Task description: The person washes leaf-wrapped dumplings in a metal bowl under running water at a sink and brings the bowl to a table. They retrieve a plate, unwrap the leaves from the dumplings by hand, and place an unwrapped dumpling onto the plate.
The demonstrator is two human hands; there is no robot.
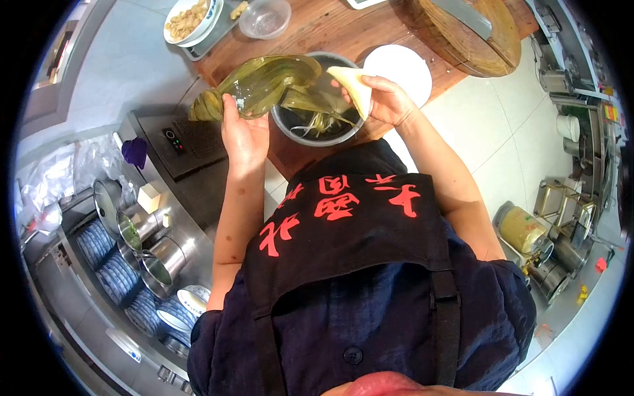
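Observation:
My left hand (244, 135) grips wet green-brown bamboo leaves (271, 72), spread open, with a folded end sticking out to the left. In my right hand (389, 99) is a pale yellow, pointed rice dumpling (351, 84), unwrapped, pinched between thumb and fingers. Both hands are above a grey metal bowl (281, 125). Inside the bowl, partly hidden by the leaves, lie more leaves and pale strings (318, 124) in dark liquid. A white plate (406, 71) sits just beyond my right hand.
A cleaver (465, 16) rests on a round wooden chopping block (495, 49) at the far right. Across the table stand a bowl of light-brown pieces (188, 21) and a clear plastic bowl (265, 18). Steel pots (165, 257) and stacked blue-patterned bowls (119, 277) are to my left.

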